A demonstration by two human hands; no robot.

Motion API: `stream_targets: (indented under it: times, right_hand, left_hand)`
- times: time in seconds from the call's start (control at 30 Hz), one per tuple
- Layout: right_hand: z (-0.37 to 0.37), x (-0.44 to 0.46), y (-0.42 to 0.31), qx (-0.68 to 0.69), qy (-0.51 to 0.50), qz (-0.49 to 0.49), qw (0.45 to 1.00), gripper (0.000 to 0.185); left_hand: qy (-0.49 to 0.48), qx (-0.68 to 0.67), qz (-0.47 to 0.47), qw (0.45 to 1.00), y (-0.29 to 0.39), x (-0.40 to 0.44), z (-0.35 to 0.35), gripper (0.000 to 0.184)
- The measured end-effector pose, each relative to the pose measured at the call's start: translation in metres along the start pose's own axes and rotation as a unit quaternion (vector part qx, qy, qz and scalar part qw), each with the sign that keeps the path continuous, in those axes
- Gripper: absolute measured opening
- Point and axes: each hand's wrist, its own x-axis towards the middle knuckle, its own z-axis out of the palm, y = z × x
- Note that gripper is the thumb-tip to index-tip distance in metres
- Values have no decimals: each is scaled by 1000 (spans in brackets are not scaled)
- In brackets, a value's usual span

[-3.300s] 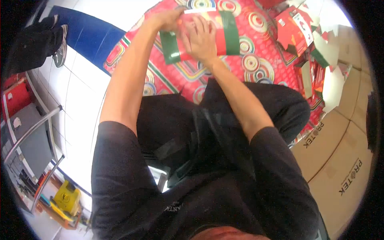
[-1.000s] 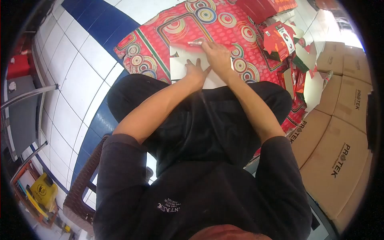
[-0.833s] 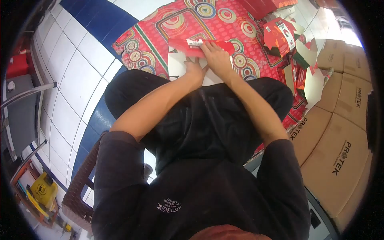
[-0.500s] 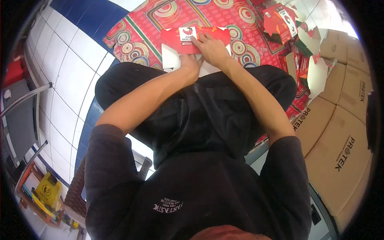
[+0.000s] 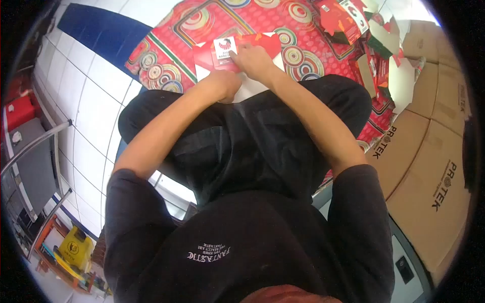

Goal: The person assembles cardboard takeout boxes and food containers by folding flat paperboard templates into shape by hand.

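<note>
A red-and-white cardboard food box (image 5: 203, 54), partly folded, lies in front of my crossed legs. Its red panel carries a white label with a rooster picture, and white inner flaps show below. My left hand (image 5: 221, 85) is curled at the near side of the box, its fingertips largely hidden. Over the red panel, just right of the label, my right hand (image 5: 255, 61) bends its fingers onto the cardboard. Both hands are in contact with the box and close together.
A red patterned mat (image 5: 174, 40) lies beneath the box. Several other red cardboard boxes (image 5: 339, 22) are piled at the upper right. Brown PROTEK cartons (image 5: 424, 166) stand along the right. A metal-framed chair (image 5: 33, 161) is at the left.
The box sits slightly further left and is turned a little in view. My left hand has shifted left and its fingers are more curled; my right hand has moved slightly left.
</note>
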Motion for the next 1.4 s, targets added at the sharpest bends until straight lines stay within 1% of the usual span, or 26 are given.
stream_targets:
  times: [0.07, 0.13, 0.17, 0.23, 0.3, 0.33, 0.37, 0.4, 0.43, 0.47, 0.53, 0.57, 0.63, 0.77, 0.8, 0.83, 0.87, 0.9, 0.97, 1.03, 1.1, 1.17, 1.2, 1.27, 1.33, 1.4]
  right_hand:
    - [-19, -8, 18, 48, 12, -9, 999, 45]
    - [-41, -6, 47, 198, -53, -30, 978, 47]
    - [-39, 2, 62, 195, -49, -29, 979, 47]
    - [-25, 20, 95, 283, 141, 71, 946, 50]
    - [-42, 15, 107, 191, 388, 132, 892, 46]
    - [-49, 9, 106, 191, 389, 129, 892, 46]
    - [-52, -3, 103, 180, 340, 258, 886, 46]
    - [-55, -18, 101, 165, 285, 382, 863, 47]
    - [-52, -36, 98, 201, 129, 400, 885, 52]
    - [-39, -54, 98, 232, -32, 409, 882, 56]
    - [51, -74, 109, 384, -157, 373, 830, 71]
    - [40, -73, 101, 386, -155, 376, 828, 71]
    - [3, -67, 78, 460, -304, 445, 706, 85]
    - [34, -48, 106, 433, -243, 425, 757, 84]
    - [79, -42, 126, 444, -117, 373, 806, 80]
    - [77, -38, 124, 447, 10, 313, 838, 76]
    - [72, -36, 127, 388, 3, 333, 860, 65]
    - [77, -31, 130, 389, 3, 330, 860, 65]
    - [98, -20, 137, 578, 2, 333, 745, 63]
    - [126, -6, 144, 578, 23, 329, 747, 62]
    - [130, -5, 149, 576, 44, 327, 747, 61]
    - [101, -13, 139, 677, 37, 278, 680, 70]
    - [98, -10, 138, 678, 38, 279, 679, 70]
    - [91, -5, 137, 442, 60, 370, 815, 83]
    - [84, -6, 134, 439, 66, 364, 819, 87]
    - [83, -6, 136, 437, 72, 359, 821, 92]
  left_hand:
    - [22, -46, -35, 998, -15, 1, -5, 38]
    - [66, -114, -102, 986, -38, -5, -5, 48]
    - [69, -111, -103, 986, -52, -12, -1, 48]
    - [29, -158, -241, 957, -67, -32, -2, 47]
    - [51, -178, -246, 952, -80, -35, 14, 50]
    - [66, -193, -250, 947, -84, -34, 21, 55]
    - [66, -193, -252, 946, -87, -30, 27, 55]
    - [29, -263, -256, 930, -89, -24, 28, 54]
    - [-6, -331, -256, 908, -91, -17, 28, 53]
    - [-3, -330, -256, 909, -91, -12, 28, 53]
    - [-35, -336, -246, 909, -91, -2, 28, 47]
    - [-37, -332, -244, 911, -95, 4, 27, 47]
    - [-78, -436, -304, 844, -104, 13, 30, 44]
    - [-44, -466, -322, 823, -123, 29, 47, 47]
    - [8, -480, -281, 831, -122, 26, 46, 45]
    - [59, -492, -240, 835, -124, 26, 48, 43]
    - [61, -493, -242, 833, -126, 27, 48, 43]
    - [96, -528, -228, 812, -129, 33, 53, 39]
    - [131, -560, -214, 790, -140, 46, 60, 35]
    - [151, -473, -242, 834, -154, 61, 61, 32]
    - [144, -488, -224, 831, -166, 67, 68, 33]
    - [135, -503, -206, 829, -171, 74, 73, 35]
    - [161, -487, -225, 829, -169, 75, 75, 38]
    - [186, -470, -244, 828, -169, 77, 77, 42]
    - [230, -390, -218, 865, -166, 73, 76, 45]
    - [219, -412, -197, 862, -171, 72, 71, 46]
